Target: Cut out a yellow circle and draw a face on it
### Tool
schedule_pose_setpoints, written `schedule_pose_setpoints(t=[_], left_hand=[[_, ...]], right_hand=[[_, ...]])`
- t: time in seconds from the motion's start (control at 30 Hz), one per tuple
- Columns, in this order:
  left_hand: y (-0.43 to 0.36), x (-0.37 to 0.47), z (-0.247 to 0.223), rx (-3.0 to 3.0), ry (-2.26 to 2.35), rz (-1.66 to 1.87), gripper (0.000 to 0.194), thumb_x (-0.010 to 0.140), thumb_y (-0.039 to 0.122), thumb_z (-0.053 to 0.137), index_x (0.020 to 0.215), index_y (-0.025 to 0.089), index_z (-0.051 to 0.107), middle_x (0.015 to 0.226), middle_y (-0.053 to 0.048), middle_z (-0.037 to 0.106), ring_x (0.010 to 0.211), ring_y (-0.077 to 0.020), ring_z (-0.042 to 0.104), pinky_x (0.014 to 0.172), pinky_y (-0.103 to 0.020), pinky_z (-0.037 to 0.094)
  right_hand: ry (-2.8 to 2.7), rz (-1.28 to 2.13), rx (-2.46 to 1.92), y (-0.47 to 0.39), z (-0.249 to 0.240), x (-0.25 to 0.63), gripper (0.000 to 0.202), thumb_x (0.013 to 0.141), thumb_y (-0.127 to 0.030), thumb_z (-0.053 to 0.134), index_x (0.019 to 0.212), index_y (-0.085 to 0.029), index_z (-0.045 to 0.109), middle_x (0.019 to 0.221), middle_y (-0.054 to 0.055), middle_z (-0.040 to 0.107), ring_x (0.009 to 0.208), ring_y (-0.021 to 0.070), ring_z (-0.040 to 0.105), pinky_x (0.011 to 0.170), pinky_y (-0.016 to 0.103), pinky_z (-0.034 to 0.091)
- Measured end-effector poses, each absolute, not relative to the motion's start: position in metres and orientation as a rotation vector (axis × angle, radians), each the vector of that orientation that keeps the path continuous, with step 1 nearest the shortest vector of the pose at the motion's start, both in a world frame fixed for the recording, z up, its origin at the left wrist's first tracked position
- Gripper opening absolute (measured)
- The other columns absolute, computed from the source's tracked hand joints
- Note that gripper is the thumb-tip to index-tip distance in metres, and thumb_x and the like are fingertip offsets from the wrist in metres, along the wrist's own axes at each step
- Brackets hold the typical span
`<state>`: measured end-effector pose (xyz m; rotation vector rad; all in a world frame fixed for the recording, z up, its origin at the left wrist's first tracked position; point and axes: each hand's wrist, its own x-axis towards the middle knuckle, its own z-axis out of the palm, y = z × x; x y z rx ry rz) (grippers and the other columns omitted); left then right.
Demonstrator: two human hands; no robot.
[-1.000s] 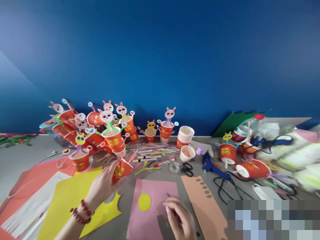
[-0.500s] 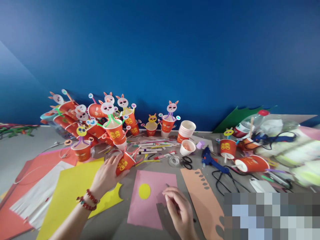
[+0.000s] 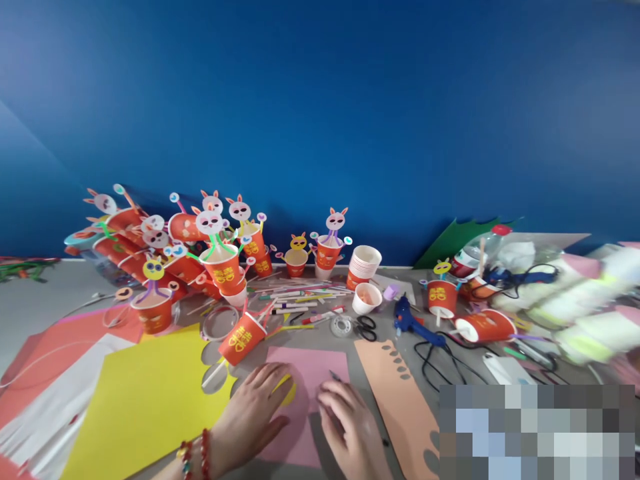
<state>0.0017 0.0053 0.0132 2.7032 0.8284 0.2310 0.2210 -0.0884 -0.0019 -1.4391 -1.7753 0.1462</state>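
Left hand [image 3: 256,412] flat over pink paper [image 3: 311,365], right hand [image 3: 349,421] gripping pen [image 3: 335,375], cup [image 3: 243,339] reading 囍

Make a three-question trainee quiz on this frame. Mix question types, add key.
1. Which sheet lies under the yellow oval: A) peach sheet, B) pink sheet, C) green sheet?

2. Order these left to right in the picture: black scissors; the red cup nearest the left hand; the blue glue gun nearer the scissors.

3. True or false: the left hand is gripping that red cup.

Key:
1. B.
2. Red cup, scissors, glue gun.
3. False; the hand is apart from the cup and partly hides the oval.
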Motion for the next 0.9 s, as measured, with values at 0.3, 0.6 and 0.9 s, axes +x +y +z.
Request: schedule_pose_setpoints(t=[0.3,0.6,0.9], left_hand=[[0.002,0.027,-0.005,2.827,0.913,0.144,0.047,0.087,0.014,0.061,0.132,0.025,0.054,0.139,-0.008,0.058,0.128,-0.0298,0.052,0.111,-0.050,0.042],[0.004,0.033,0.003,2.787,0.923,0.126,0.052,0.088,0.024,0.065,0.138,0.027,0.051,0.148,-0.008,0.051,0.129,-0.0316,0.049,0.114,-0.051,0.037],[0.008,0.024,0.000,2.798,0.899,0.111,0.060,0.089,0.035,0.067,0.145,0.029,0.045,0.156,-0.008,0.043,0.136,-0.0338,0.044,0.115,-0.058,0.031]], right_hand=[[-1.786,-0.060,-1.593,-0.096,-0.005,0.252,0.023,0.090,-0.014,0.051,0.106,-0.023,0.065,0.106,0.009,0.073,0.092,0.0243,0.074,0.073,0.032,0.062],[-1.861,-0.207,-1.658,-0.094,-0.025,0.256,0.038,0.083,-0.005,0.042,0.108,-0.022,0.064,0.112,0.009,0.074,0.096,0.0249,0.074,0.076,0.035,0.062],[-1.863,-0.131,-1.662,-0.090,-0.023,0.259,0.037,0.086,-0.003,0.042,0.108,-0.024,0.065,0.110,0.007,0.074,0.097,0.0233,0.072,0.081,0.033,0.060]])
